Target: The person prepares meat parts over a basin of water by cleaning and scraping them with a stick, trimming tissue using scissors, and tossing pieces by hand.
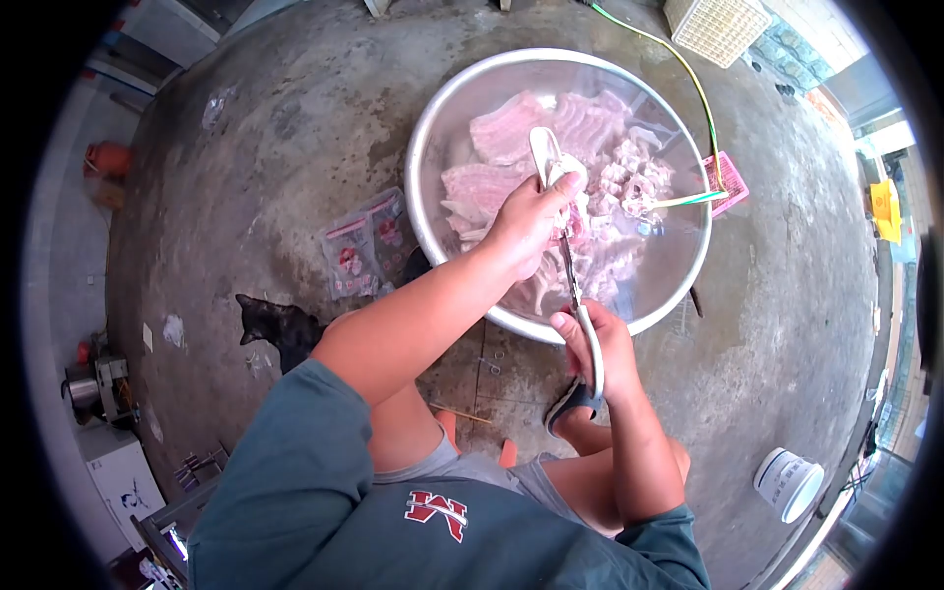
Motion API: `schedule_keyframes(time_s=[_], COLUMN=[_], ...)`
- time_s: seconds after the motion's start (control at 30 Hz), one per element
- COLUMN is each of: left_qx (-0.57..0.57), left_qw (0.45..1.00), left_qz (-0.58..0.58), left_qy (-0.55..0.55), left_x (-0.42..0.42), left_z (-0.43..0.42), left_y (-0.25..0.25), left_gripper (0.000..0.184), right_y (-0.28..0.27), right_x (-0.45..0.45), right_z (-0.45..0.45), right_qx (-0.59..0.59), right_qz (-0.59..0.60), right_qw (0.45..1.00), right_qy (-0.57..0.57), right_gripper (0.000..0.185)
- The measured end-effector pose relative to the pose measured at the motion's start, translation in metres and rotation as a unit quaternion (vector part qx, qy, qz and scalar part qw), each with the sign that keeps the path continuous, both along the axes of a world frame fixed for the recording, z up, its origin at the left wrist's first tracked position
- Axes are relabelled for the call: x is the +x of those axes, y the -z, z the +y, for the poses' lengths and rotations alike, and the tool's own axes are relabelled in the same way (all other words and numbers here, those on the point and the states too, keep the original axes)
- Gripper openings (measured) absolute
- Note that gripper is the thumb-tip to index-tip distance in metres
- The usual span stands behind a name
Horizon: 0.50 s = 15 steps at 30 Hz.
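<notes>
My left hand (531,226) is closed over the basin around a pale, whitish piece of meat (544,147), whose upper end forms a loop above the fingers. In my right hand (612,344), near the basin's front rim, is a pair of scissors (596,352) with white handles. The blades point up toward the left hand and reach the underside of what it holds; whether they are parted is hard to see. Below both hands, the large metal basin (421,216) holds pale pink slabs of meat (508,128) and smaller cut pieces (629,177) in cloudy water.
A yellow-green hose (700,84) runs over the basin's right rim, beside a pink basket (730,182). Plastic bags (354,251) and a black cat (278,324) are on the left floor. A white bucket (790,484) stands lower right, a cream crate (716,28) at the top.
</notes>
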<state>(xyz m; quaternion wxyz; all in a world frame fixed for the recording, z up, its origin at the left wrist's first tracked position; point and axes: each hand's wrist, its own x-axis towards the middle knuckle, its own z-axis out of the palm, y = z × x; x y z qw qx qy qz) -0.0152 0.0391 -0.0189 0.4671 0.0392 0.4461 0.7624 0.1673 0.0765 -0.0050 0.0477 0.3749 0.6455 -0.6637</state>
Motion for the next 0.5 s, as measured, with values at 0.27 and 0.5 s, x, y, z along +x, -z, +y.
schedule_keyframes(time_s=[0.27,0.5], left_qx=[0.037,-0.014], left_qw=[0.988,0.98], left_qz=[0.146,0.198], left_qy=[-0.014,-0.012], left_x=[-0.004,-0.006], left_z=[0.007,0.006], left_y=[0.017,0.026], left_gripper=[0.026,0.023], right_y=[0.023,0.008], right_x=[0.001,0.0], right_z=[-0.004,-0.011], right_qx=[0.151,0.062], right_qz=[0.031,0.008], right_qw=[0.988,0.998], right_qy=[0.008,0.026], right_gripper=[0.018,0.018])
